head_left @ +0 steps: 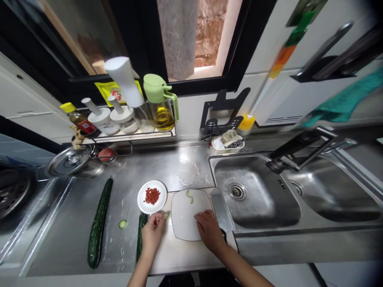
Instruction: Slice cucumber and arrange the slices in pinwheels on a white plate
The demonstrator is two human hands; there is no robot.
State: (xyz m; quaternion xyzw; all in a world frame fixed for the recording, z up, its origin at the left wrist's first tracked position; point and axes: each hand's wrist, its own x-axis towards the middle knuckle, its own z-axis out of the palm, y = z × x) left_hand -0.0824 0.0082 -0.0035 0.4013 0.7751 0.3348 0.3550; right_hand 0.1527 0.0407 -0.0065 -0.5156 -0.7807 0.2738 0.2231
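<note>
My left hand [153, 231] pinches a thin cucumber slice [166, 215] at the left edge of a white square plate [187, 223]. My right hand [209, 230] rests on the plate's right side, fingers curled on its surface. Two cucumber slices [190, 196] lie at the plate's far edge. Beside my left hand lies a partly cut cucumber [140, 235]. A whole cucumber [98, 223] lies further left, with a cut end piece [122, 224] between them. A small round white dish [152, 197] of red bits sits just beyond my left hand.
A steel sink [257, 195] with a drain lies right of the plate, the tap [302, 149] over it. A rack of oil and seasoning bottles [128, 115] stands at the back. A pot lid [70, 161] sits at the left, a sponge dish [227, 141] behind the sink.
</note>
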